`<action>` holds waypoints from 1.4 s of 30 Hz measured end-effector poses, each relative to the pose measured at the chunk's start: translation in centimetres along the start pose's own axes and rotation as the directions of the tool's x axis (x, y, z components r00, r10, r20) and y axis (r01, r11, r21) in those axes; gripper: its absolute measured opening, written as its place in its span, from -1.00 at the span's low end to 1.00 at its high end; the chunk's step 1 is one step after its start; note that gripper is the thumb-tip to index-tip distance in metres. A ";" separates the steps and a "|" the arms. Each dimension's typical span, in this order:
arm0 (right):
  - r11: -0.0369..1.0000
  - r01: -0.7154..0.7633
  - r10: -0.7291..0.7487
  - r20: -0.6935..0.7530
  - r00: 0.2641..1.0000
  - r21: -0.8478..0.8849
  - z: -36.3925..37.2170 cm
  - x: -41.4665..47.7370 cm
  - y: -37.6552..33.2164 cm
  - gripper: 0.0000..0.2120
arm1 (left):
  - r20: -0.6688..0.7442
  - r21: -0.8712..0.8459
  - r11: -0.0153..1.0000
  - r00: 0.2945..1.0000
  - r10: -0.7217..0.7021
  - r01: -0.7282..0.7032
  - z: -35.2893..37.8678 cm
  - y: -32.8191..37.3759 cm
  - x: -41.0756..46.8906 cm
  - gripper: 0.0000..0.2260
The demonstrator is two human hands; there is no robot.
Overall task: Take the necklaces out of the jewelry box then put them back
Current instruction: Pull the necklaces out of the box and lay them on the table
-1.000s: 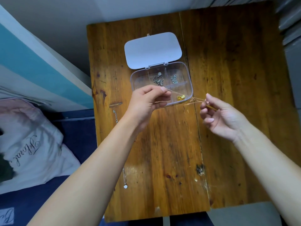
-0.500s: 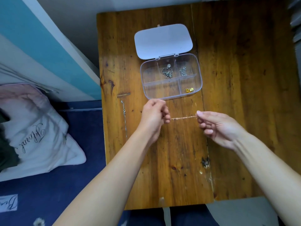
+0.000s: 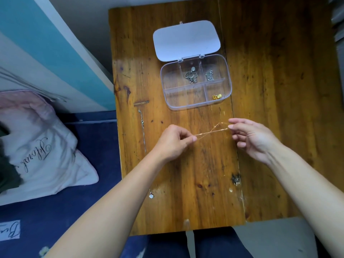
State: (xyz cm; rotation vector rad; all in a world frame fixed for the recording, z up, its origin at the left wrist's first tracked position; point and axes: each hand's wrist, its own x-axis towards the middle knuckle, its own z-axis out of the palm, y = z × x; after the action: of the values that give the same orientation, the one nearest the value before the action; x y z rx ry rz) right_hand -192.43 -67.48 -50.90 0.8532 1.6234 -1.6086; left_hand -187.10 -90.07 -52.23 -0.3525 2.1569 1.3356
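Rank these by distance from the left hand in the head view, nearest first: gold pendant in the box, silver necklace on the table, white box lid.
1. Silver necklace, on the table just left of the left hand.
2. Gold pendant, in the box's near right compartment.
3. White lid, open behind the box.

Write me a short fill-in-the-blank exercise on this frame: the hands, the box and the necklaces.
1. The gold chain is stretched between the left hand and the ____ hand.
2. The lid of the clear jewelry box is ____.
3. The silver necklace with a pendant lies on the wooden table, to the ____ of the left hand.
4. The gold pendant sits in the box's near-____ compartment.

Missing words: right; open; left; right
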 end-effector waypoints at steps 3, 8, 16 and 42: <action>1.000 -0.021 0.022 -0.016 1.000 0.020 -0.6 0.0 0.6 -0.85 | -0.067 -0.290 0.956 0.996 -0.055 0.033 -1.5 0.2 -0.1 -0.76; 0.994 -0.075 0.072 0.031 0.997 0.074 -1.1 -0.5 1.7 -0.83 | -0.037 -0.885 0.463 0.982 -0.183 0.053 -4.5 0.3 0.0 -0.74; 0.992 0.039 -0.041 -0.016 0.999 -0.122 0.3 -1.5 2.4 -0.88 | -0.125 -0.481 0.871 0.976 -0.180 0.099 -7.3 -1.1 -0.5 -0.91; 0.475 0.259 -0.178 0.196 0.964 -0.841 11.6 -6.9 14.8 -0.79 | -0.225 0.439 0.892 0.948 0.225 -0.107 -7.3 -0.2 3.9 -0.85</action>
State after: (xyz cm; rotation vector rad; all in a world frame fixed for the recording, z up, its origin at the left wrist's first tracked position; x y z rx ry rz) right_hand -176.01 -78.67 -53.23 0.0162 2.1991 -0.7028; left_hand -192.57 -96.32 -52.21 -0.1835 2.6853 0.9012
